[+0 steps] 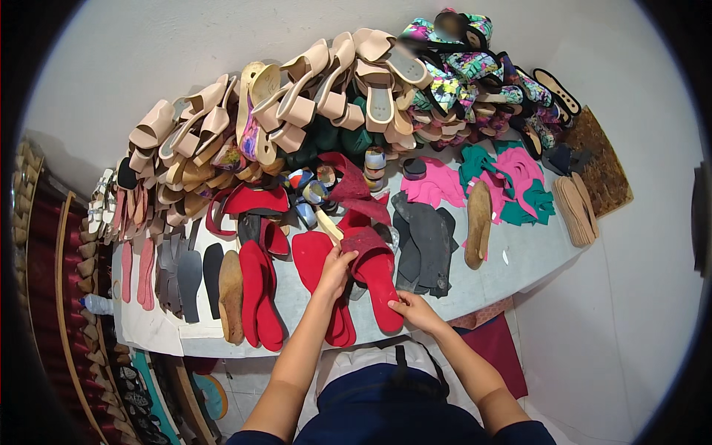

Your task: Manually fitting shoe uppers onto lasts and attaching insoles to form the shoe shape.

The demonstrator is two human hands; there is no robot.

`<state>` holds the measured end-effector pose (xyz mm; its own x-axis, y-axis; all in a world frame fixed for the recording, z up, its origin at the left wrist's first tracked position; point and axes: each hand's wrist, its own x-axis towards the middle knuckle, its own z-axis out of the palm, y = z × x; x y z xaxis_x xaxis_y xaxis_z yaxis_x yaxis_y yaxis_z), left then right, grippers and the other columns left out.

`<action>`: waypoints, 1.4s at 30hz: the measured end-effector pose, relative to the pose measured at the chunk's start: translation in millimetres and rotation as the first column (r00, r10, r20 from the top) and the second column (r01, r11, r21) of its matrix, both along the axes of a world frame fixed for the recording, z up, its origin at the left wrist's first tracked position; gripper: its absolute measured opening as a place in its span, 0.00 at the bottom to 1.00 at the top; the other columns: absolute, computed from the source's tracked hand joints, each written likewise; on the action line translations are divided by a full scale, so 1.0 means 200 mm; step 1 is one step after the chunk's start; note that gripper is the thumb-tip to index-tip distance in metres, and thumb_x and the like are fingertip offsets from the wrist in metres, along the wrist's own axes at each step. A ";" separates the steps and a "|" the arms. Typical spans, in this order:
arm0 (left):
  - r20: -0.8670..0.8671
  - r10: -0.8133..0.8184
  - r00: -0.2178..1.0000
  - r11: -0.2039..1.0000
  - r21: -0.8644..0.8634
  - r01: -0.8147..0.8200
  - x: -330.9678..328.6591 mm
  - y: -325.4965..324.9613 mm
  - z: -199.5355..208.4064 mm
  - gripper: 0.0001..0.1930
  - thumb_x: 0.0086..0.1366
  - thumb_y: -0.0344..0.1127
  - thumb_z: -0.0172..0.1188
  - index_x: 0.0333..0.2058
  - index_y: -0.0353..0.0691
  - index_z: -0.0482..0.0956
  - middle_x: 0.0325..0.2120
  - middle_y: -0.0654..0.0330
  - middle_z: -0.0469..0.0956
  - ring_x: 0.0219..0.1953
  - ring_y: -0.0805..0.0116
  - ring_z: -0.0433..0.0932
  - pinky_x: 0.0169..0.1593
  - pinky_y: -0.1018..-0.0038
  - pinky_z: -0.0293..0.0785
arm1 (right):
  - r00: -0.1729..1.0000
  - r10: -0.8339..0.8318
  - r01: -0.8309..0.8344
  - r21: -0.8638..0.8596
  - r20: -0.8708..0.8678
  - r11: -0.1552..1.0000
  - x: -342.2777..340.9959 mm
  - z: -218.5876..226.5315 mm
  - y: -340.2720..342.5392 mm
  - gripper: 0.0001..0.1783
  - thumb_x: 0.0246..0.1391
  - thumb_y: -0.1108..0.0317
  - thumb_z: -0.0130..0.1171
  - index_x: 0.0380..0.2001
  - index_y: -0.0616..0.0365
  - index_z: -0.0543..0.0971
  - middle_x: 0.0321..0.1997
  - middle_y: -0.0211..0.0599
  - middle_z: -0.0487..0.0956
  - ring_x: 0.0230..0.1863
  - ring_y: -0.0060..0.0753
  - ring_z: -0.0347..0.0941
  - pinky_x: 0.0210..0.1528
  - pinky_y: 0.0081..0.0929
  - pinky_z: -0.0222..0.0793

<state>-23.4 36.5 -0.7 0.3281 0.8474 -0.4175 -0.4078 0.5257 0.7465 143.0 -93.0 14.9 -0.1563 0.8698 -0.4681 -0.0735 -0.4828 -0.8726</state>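
1. I see the left hand with its fingers closed on the strap of a red slipper.
2. The right hand pinches the heel end of it between thumb and fingers.
3. I have that slipper at the near side of the table, left of dark grey pieces.
4. Far left, a rack holds shoe lasts; what the plastic bottle contains, I cannot tell.
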 end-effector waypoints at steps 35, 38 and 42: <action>-0.685 0.167 0.709 0.957 0.285 0.051 0.19 -0.08 -0.21 0.17 0.54 0.31 0.44 0.43 0.31 0.65 0.43 0.50 0.63 0.48 0.58 0.62 0.52 0.72 0.55 | 0.265 -0.181 -0.360 0.272 0.947 0.893 -0.14 -0.06 -0.12 0.20 0.49 0.61 0.50 0.41 0.66 0.68 0.29 0.43 0.71 0.27 0.40 0.71 0.28 0.34 0.63; -0.687 0.206 0.697 0.930 0.359 0.079 0.18 -0.09 -0.22 0.19 0.54 0.34 0.45 0.44 0.30 0.64 0.43 0.43 0.63 0.48 0.47 0.60 0.52 0.64 0.53 | 0.194 -0.205 -0.409 0.269 0.959 0.872 -0.15 -0.05 -0.11 0.23 0.47 0.60 0.51 0.42 0.68 0.67 0.28 0.42 0.71 0.25 0.37 0.71 0.25 0.33 0.63; -0.710 0.146 0.689 0.921 0.352 0.168 0.10 -0.12 -0.25 0.20 0.55 0.36 0.44 0.45 0.29 0.63 0.43 0.44 0.64 0.49 0.50 0.61 0.53 0.65 0.54 | 0.187 -0.244 -0.393 0.301 0.951 0.869 -0.17 -0.09 -0.12 0.26 0.47 0.60 0.51 0.44 0.70 0.66 0.28 0.42 0.71 0.24 0.37 0.71 0.24 0.34 0.63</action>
<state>-3.2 13.3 -51.1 0.0738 0.9791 -0.1894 0.3335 0.1547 0.9300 108.5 -117.5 -2.9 0.0502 0.9954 0.0816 0.9615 -0.0260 -0.2734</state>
